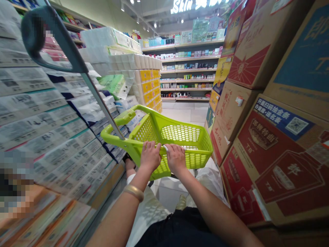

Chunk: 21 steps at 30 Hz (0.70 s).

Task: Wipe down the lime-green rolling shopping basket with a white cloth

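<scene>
A lime-green plastic shopping basket (180,137) stands in front of me in a shop aisle, tilted a little and empty as far as I can see. My left hand (149,156) and my right hand (175,157) are side by side, both closed over the basket's near rim. A small white thing shows between the fingers of my right hand. A grey pull handle (61,44) rises from the basket's left side up to the top left. I wear a gold bangle (134,192) on my left wrist.
Stacked packs of tissue and paper rolls (51,130) line the left. Large red and brown cartons (272,144) are piled on the right. Shelves of small bottles and boxes (187,72) close the far end of the tiled aisle (185,115).
</scene>
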### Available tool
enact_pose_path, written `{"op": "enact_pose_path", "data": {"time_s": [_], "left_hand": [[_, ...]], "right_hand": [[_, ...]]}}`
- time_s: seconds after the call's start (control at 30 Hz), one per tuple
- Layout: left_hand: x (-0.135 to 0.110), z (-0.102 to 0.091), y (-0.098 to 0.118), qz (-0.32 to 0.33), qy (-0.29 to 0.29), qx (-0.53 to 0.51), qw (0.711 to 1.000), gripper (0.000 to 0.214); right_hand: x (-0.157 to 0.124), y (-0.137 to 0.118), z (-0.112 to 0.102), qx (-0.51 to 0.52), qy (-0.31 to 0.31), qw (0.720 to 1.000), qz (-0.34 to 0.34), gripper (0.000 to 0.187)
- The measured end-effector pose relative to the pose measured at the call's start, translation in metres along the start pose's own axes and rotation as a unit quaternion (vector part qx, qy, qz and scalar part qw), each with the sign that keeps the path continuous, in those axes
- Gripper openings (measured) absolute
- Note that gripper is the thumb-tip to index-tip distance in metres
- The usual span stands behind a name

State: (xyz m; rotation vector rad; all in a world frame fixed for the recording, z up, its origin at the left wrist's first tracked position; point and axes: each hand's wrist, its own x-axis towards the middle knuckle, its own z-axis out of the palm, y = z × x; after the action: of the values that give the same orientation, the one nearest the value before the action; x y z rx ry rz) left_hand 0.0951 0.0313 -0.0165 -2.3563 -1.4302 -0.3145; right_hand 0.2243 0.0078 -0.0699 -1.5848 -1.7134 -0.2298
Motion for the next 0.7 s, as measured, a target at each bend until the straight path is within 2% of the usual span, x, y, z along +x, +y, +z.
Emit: {"op": "enact_pose_path", "data": {"time_s": [0.1,0.3,0.4,0.53,0.7], "left_hand": [[0.0,0.0,-0.001,0.005,0.001,-0.006,1.0,0.035],[0.0,-0.001,0.0,0.003,0.002,0.008,1.0,0.035],[0.0,-0.002,0.001,0.0,0.004,0.007,1.0,0.035],[0.0,-0.002,0.003,-0.006,0.004,0.013,1.0,0.034],[0.001,0.0,0.003,-0.008,0.003,0.021,1.0,0.034]], "right_hand": [[-0.009,0.023,-0.011,-0.023,0.006,1.0,-0.007,0.029],[-0.033,0.084,-0.039,-0.069,0.061,0.995,0.03,0.028],[-0.038,0.097,-0.045,-0.083,0.087,0.991,0.066,0.028],[-0.033,0.081,-0.035,-0.077,0.093,0.987,0.103,0.026],[-0.012,0.026,-0.01,-0.017,0.026,0.998,0.06,0.026]]}}
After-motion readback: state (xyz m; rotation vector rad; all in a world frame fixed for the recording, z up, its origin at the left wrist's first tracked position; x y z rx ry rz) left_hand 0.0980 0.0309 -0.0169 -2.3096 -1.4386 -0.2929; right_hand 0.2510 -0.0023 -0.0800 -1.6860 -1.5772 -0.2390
